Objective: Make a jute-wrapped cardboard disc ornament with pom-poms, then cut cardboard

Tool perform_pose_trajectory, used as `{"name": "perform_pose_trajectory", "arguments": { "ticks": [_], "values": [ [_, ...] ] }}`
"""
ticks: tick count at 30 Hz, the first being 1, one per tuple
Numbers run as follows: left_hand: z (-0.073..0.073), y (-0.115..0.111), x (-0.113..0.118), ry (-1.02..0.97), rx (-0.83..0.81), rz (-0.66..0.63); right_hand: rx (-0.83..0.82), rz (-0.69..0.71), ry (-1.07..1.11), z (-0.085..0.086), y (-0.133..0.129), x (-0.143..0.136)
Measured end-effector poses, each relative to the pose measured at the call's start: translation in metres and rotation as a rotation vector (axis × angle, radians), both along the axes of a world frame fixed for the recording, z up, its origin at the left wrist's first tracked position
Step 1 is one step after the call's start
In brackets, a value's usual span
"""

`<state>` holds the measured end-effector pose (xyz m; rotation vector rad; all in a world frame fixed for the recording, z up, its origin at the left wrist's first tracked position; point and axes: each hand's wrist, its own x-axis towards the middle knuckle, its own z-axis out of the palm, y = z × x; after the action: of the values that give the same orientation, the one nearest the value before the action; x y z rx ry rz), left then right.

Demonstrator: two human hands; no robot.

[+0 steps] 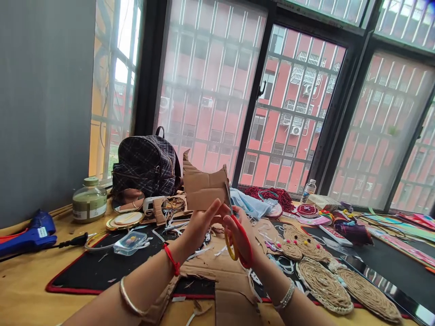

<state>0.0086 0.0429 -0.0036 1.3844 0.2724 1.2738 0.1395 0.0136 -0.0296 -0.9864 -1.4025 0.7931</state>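
My left hand [200, 226] grips a piece of brown cardboard [205, 188] by its lower edge and holds it up above the table. The top edge of this piece is cut in a concave curve with pointed corners. In my right hand [243, 231] is a pair of scissors [245, 246] with red and yellow handles. Their blades point upward along the right edge of the cardboard; whether they are closed I cannot tell. Below my hands, a larger sheet of cardboard [234, 290] lies on the black mat [88, 269].
A blue glue gun [29, 235], a jar [89, 201] and a dark backpack [146, 167] are at left. Coiled rope mats [324, 285], a shiny dark tablet-like slab [387, 280] and a white remote [335, 235] lie at right. A bottle [308, 190] stands by the window.
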Motion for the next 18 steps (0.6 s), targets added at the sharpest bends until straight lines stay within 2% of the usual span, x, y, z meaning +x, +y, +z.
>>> {"name": "perform_pose_trajectory", "arguments": {
  "ticks": [3, 5, 9, 13, 18],
  "values": [
    [0.001, -0.007, 0.006, -0.093, -0.128, 0.260, 0.000, 0.063, 0.002, -0.001, -0.007, -0.010],
    [0.004, -0.008, 0.004, -0.076, -0.142, 0.348, -0.006, 0.089, 0.023, 0.001, -0.012, -0.012],
    [0.005, -0.007, 0.002, -0.045, -0.110, 0.324, 0.008, 0.135, 0.041, 0.007, -0.017, -0.008],
    [-0.004, -0.008, 0.005, 0.024, -0.089, 0.303, -0.006, 0.202, 0.033, 0.014, -0.020, -0.002],
    [-0.012, -0.013, 0.013, 0.066, -0.076, 0.288, 0.073, 0.143, -0.085, 0.022, -0.021, 0.005]
  ]
}}
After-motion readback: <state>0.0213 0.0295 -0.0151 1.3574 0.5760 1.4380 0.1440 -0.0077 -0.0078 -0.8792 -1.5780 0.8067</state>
